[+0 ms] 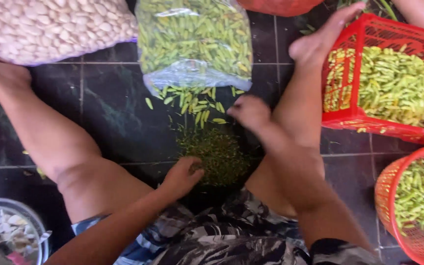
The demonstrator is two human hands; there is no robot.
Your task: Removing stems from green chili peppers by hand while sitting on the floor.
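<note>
Two packages, both clear plastic bags on the dark tile floor. Bag of green chillies (195, 41) at top centre, mouth open toward the bottom of the frame, chillies spilling out. Bag of pale whitish cloves or beans (50, 27) at upper left, bulging, rounded. No labels, signs or screens visible.

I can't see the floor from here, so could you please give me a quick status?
Left hand on the dark stem pile. Right hand blurred over loose green chillies spilling from a clear bag. Nothing in between.
</note>
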